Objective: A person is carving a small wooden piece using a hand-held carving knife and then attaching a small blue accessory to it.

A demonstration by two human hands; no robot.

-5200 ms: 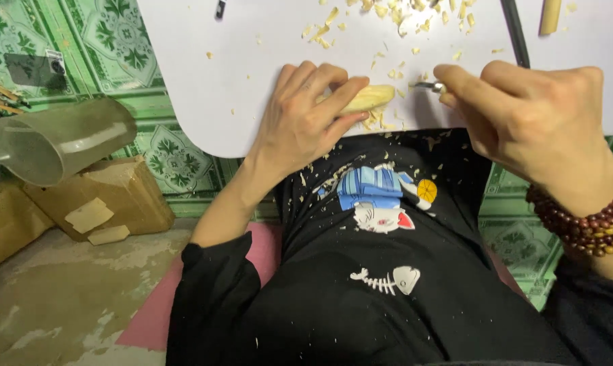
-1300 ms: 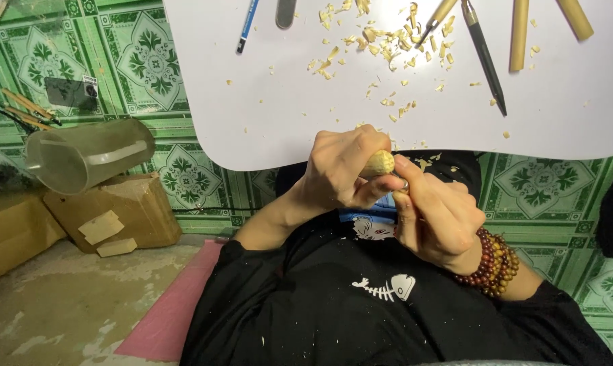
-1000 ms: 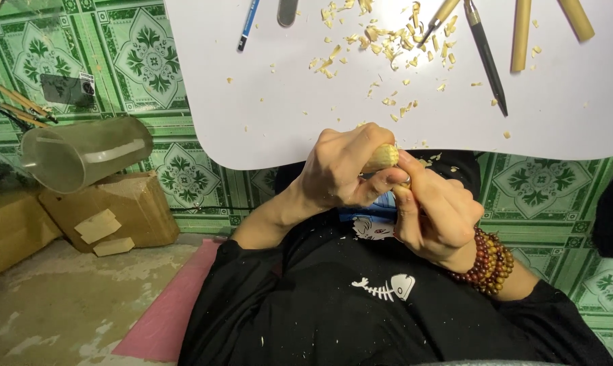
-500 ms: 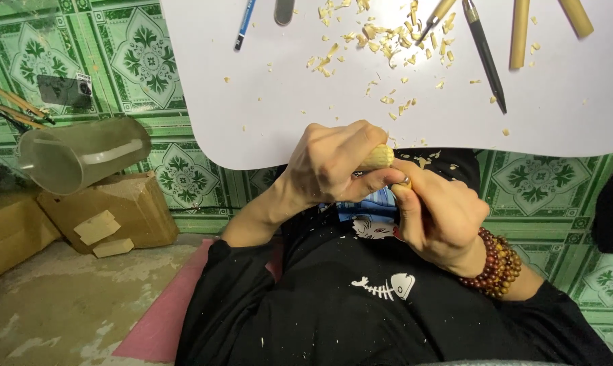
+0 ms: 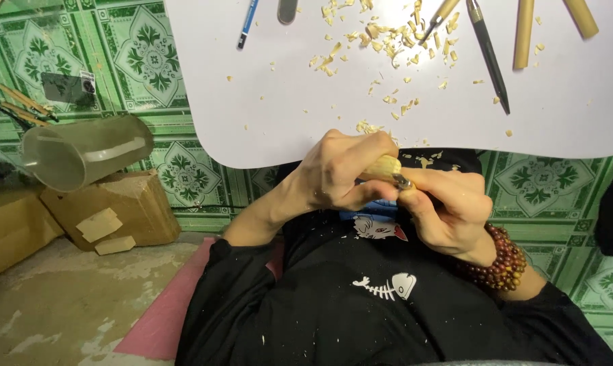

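At the centre of the frame, just below the near edge of the white tabletop, the left hand is curled tightly around a small pale piece of wood, of which only a rounded yellowish end shows between the fingers. The right hand meets it from the right, fingers folded closed around a carving tool; only its small metal tip is visible, touching the wood, and the handle is hidden, so its shape is hard to tell. A bracelet of dark red beads circles the right wrist. Both hands sit above a black shirt flecked with shavings. Wood shavings are scattered over the upper centre of the tabletop, with a dark slim tool and wooden handles at the upper right and a blue pencil in the upper middle. At the left of the frame a clear plastic jug lies tilted on a cardboard box.
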